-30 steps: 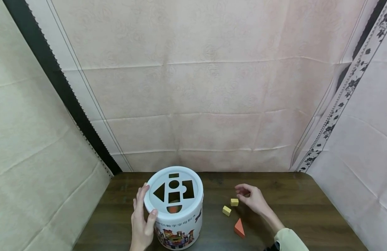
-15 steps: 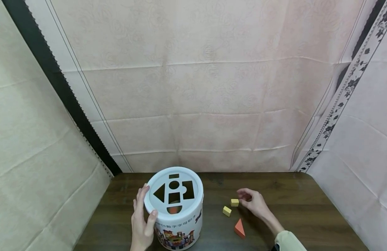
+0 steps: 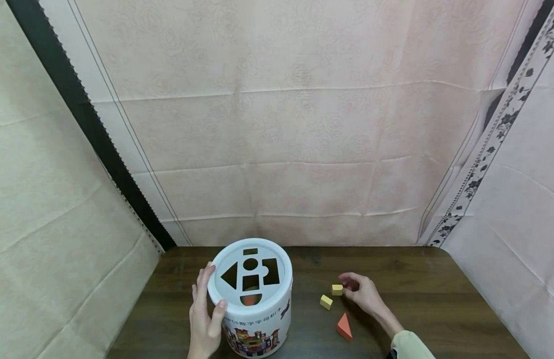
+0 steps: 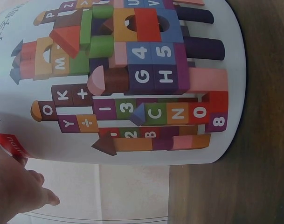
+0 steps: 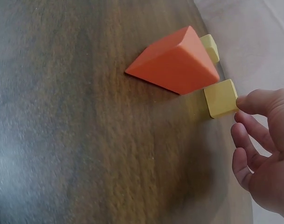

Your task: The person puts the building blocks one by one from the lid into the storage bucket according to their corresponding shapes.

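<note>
A white bucket [image 3: 259, 319] with a pale blue lid [image 3: 232, 296] stands on the table; the lid has several shaped holes. My left hand [image 3: 202, 314] holds it from the left, thumb on the near side, fingers along the rim. The left wrist view shows the printed block picture [image 4: 146, 93] on its wall. My right hand [image 3: 364, 294] is bent over a small yellow block [image 3: 337, 290]. In the right wrist view, the thumb tip meets that block's [image 5: 221, 99] edge; no firm pinch shows. A second yellow block [image 3: 326, 301] and an orange triangular block [image 3: 344, 327] lie nearby.
The dark wooden table [image 3: 416, 299] ends at a pale cloth [image 3: 299, 149] behind it, with more cloth at both sides. Something orange shows through the bucket's nearest hole.
My right hand has come down and slightly toward me, its thumb and fingers closing in around the farther yellow block. My left hand and the bucket have stayed in place.
</note>
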Demonstrator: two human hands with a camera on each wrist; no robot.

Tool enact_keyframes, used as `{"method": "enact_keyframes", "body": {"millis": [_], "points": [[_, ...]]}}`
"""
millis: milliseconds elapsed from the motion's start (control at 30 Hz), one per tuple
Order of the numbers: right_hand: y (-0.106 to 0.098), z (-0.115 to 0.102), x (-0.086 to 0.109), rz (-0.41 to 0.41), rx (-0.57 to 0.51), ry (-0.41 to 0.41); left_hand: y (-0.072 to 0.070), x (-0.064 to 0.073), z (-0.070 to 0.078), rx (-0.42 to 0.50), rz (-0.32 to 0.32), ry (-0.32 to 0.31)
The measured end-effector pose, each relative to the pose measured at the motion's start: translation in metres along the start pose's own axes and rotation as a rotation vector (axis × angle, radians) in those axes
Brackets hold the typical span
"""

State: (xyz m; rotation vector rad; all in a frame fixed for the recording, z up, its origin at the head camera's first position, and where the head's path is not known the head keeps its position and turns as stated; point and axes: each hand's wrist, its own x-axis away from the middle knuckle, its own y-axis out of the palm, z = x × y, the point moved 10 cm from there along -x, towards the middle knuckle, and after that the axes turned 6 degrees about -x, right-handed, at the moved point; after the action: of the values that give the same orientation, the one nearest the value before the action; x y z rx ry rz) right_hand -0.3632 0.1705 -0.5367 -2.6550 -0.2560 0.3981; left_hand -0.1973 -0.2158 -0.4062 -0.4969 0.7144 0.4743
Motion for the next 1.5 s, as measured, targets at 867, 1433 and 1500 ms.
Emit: {"method": "enact_keyframes", "body": {"millis": [867,1433,1500], "points": [[0.008,0.015,0.000,-0.008,0.011,0.060,0.000,0.000,-0.001,-0.007,0.004,-0.007],[0.001,-0.007,-0.007,0.001,0.015,0.001,0.000,-0.001,0.000,-0.009,0.004,-0.007],[0.000,-0.013,-0.008,0.000,0.014,-0.019,0.000,-0.001,0.000,-0.008,0.006,-0.008]]}}
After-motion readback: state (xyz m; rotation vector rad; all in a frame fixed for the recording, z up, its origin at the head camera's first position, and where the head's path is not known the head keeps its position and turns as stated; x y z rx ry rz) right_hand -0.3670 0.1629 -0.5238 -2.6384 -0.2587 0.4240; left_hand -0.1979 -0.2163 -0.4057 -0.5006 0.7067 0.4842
